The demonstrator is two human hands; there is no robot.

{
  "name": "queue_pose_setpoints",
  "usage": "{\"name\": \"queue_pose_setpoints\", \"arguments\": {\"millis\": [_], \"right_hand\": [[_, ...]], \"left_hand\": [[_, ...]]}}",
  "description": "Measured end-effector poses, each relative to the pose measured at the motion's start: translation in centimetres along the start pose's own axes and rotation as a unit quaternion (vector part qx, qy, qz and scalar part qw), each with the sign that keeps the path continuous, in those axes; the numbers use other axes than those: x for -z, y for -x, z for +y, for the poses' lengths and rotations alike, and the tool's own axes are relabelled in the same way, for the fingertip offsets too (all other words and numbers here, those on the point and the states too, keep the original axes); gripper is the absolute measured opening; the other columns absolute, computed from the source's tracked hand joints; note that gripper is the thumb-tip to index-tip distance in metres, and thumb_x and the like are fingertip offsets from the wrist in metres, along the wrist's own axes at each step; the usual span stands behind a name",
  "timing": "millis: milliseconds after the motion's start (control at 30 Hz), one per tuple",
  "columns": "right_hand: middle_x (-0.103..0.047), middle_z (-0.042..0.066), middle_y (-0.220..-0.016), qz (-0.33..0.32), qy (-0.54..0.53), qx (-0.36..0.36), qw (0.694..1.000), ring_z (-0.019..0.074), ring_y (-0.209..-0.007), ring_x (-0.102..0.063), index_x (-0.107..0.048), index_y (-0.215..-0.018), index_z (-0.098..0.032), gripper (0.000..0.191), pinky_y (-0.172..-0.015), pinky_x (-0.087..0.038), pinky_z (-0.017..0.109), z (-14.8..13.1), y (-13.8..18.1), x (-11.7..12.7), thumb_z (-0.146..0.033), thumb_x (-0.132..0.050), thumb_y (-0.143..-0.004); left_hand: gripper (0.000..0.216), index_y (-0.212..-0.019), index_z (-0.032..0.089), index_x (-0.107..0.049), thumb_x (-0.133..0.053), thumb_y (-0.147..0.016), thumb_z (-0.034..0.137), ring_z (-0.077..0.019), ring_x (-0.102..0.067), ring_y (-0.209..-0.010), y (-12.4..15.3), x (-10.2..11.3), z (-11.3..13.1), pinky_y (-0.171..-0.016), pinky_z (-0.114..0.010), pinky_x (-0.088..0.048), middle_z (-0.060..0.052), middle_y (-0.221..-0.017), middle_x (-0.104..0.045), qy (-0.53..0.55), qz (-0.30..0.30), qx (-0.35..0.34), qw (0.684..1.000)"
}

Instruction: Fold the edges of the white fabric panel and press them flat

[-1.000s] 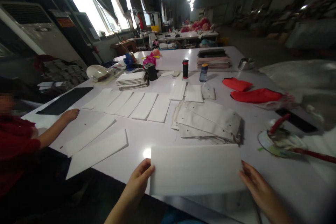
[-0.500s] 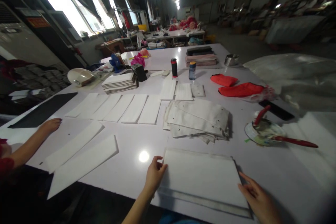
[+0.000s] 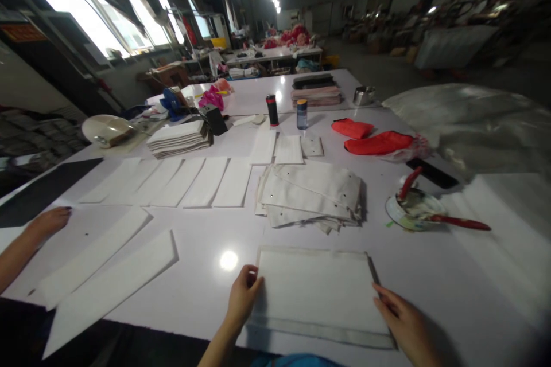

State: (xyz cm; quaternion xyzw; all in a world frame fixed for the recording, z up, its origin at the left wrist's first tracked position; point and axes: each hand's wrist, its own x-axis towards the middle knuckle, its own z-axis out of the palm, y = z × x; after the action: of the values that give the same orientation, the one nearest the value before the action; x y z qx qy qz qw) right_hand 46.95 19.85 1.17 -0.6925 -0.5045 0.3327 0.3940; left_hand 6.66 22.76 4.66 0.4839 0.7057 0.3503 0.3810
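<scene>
Sheet: white sheet [image 3: 316, 289] now flat on the counter [image 3: 206, 281], lifted a second ago.
Left hand [image 3: 241, 297]: fingers curled, still pinching its left edge.
Right hand [image 3: 402, 327]: fingers spread flat, pressing the right edge.

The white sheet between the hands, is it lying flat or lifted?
Flat: the sheet lies on the table, hands at both side edges.

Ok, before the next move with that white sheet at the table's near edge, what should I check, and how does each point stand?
1. Left hand on the white rectangular sheet's left edge: ok.
2. Right hand at its right edge: ok.
3. Sheet lies flat on the grey panel beneath: ok.
4. Edges squared with the panel: cannot tell.
5. Stack of studded white fabric pieces apart from the sheet: ok.
6. Red-handled brush on its dish, clear of the sheet: ok.
</scene>
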Motion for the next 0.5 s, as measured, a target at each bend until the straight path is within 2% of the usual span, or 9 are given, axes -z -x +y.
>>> {"name": "queue_pose_setpoints", "arguments": {"millis": [300, 500], "right_hand": [[-0.061, 0.002, -0.075, -0.013, 0.018, 0.032, 0.999, 0.0193, -0.067, -0.059, -0.068, -0.107, -0.017, 0.047, -0.064, -0.049, 0.028, 0.38, 0.14, -0.25, -0.052, -0.056, -0.077], [-0.060, 0.002, -0.073, -0.013, 0.034, 0.043, 0.998, 0.0183, -0.063, -0.056, -0.069, -0.105, -0.018, 0.044, -0.061, -0.048, 0.028, 0.13, 0.14, -0.22, -0.050, -0.056, -0.077]], "left_hand": [[0.028, -0.089, 0.022, -0.053, -0.060, -0.073, 0.043, -0.0141, -0.055, -0.058, -0.41, 0.15, -0.50, -0.056, -0.025, -0.042, 0.005, -0.064, -0.060, 0.019, -0.003, -0.004, 1.000], [0.029, -0.089, 0.022, -0.053, -0.060, -0.072, 0.044, -0.0134, -0.052, -0.055, -0.61, 0.10, -0.49, -0.054, -0.024, -0.040, 0.006, -0.061, -0.056, 0.018, -0.005, 0.000, 1.000]]}}
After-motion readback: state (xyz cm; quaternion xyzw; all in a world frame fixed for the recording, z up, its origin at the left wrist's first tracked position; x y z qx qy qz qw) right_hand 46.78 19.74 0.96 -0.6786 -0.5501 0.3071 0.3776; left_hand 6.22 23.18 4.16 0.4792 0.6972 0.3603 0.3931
